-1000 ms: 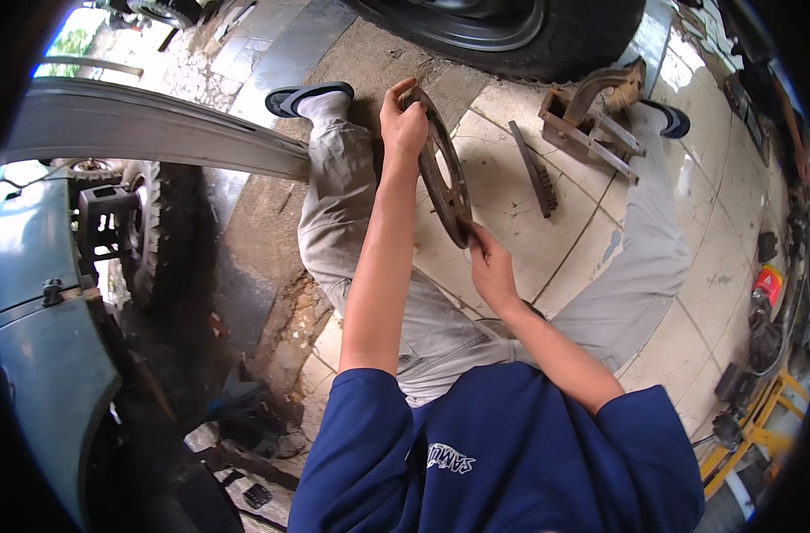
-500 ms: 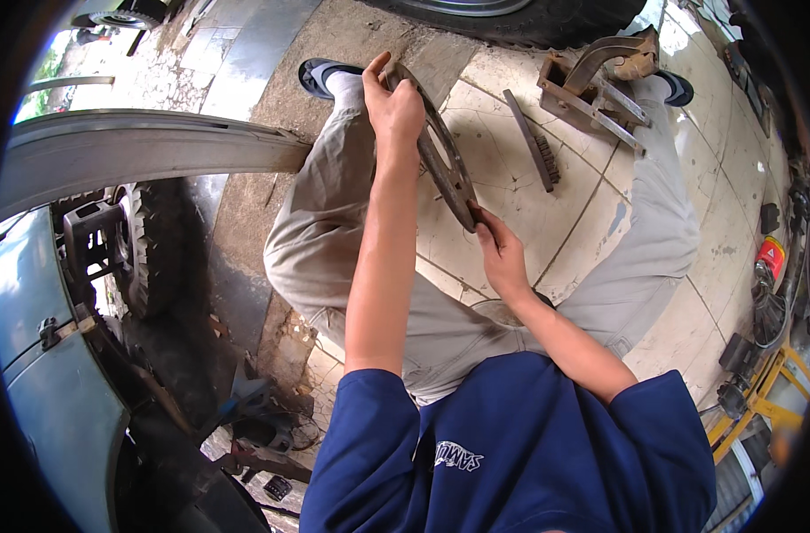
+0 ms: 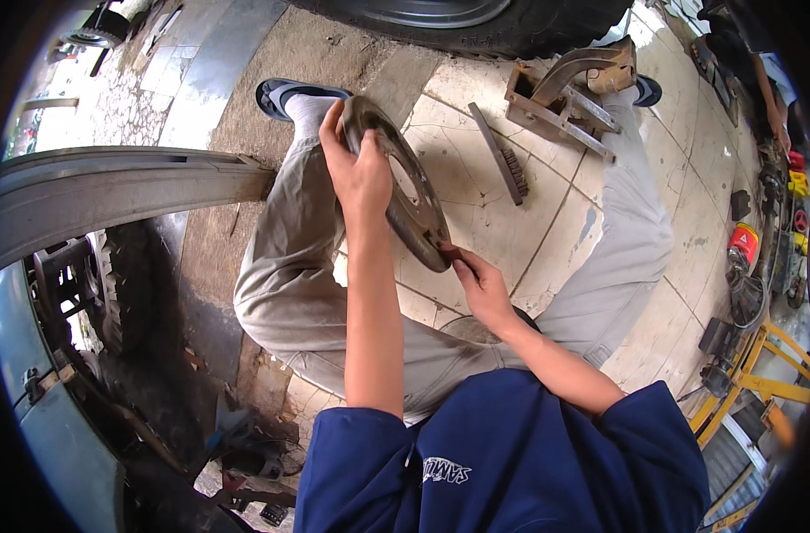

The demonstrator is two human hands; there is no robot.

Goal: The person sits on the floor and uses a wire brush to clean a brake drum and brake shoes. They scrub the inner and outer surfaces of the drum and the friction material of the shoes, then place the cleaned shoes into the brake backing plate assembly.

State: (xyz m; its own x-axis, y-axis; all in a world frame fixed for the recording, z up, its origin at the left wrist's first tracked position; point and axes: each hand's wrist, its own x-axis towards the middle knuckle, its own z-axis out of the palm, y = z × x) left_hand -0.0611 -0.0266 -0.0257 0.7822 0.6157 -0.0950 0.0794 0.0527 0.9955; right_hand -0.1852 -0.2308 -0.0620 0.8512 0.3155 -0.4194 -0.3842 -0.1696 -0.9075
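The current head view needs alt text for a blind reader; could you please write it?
A person's left hand grips the upper edge of a tilted, ring-shaped metal disc, with the right hand at its lower edge. A brush and a rusty metal assembly rest on the tiled floor to the right, near a large tyre.

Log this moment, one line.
left hand: grips metal disc, far end; right hand: grips near end; brush: on tiled floor

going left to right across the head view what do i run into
Blue-green vehicle panel → left hand → ring-shaped metal disc → brush → rusty metal bracket → red container
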